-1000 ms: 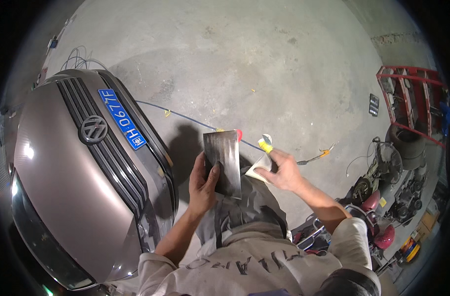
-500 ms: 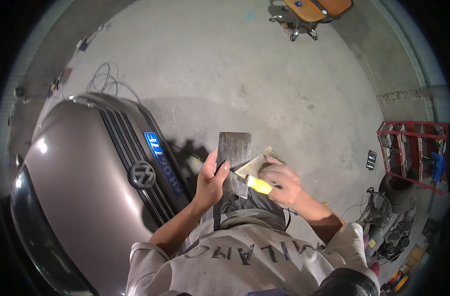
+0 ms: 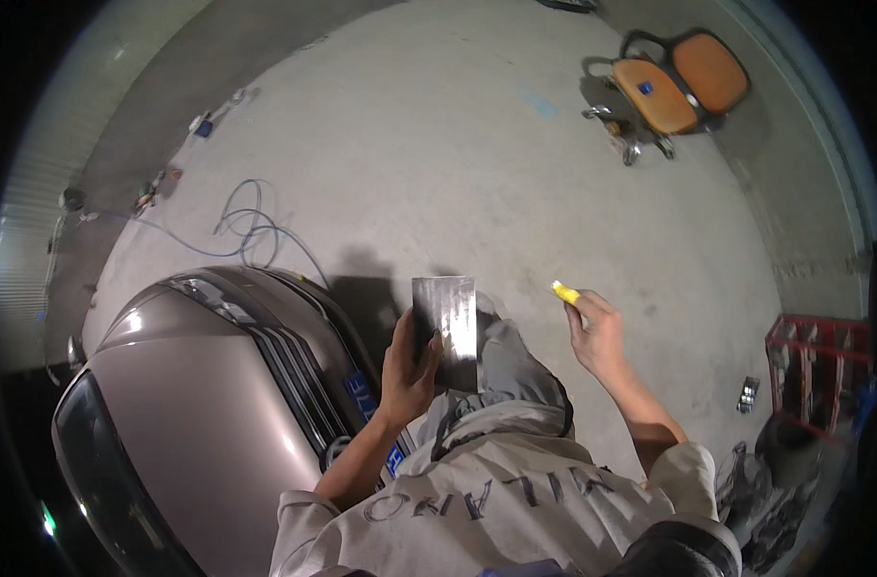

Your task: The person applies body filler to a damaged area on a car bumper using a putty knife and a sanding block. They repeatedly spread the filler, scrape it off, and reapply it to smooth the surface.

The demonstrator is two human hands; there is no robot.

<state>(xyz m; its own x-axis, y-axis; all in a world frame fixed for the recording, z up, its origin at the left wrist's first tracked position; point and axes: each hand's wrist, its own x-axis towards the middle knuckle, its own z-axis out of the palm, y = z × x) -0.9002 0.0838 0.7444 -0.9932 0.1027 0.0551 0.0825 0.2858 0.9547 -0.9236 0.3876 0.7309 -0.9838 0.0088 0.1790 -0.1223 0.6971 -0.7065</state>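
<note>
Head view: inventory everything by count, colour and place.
Flat rectangular metal plate: one, grey, centre.
Small cylindrical item: one, yellow, right of centre.
Glossy car: one, taupe, left.
Looped hose: one, bluish, beyond car.
Wheeled chair: one, orange, black, upper right.
Framed rack: one, red, right.
Concrete floor: one, grey, centre.
Blurred clutter: uncounted, dark, lower right.
Whitish shirt, grey trousers: one each, lower centre.
Left grip: one, bare, holding plate.
Right grip: one, bare, at yellow item.

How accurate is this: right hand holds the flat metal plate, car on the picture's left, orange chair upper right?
One error: the left hand holds the flat metal plate, per the current head view. The car is on the left and the orange chair upper right, as stated.
</note>
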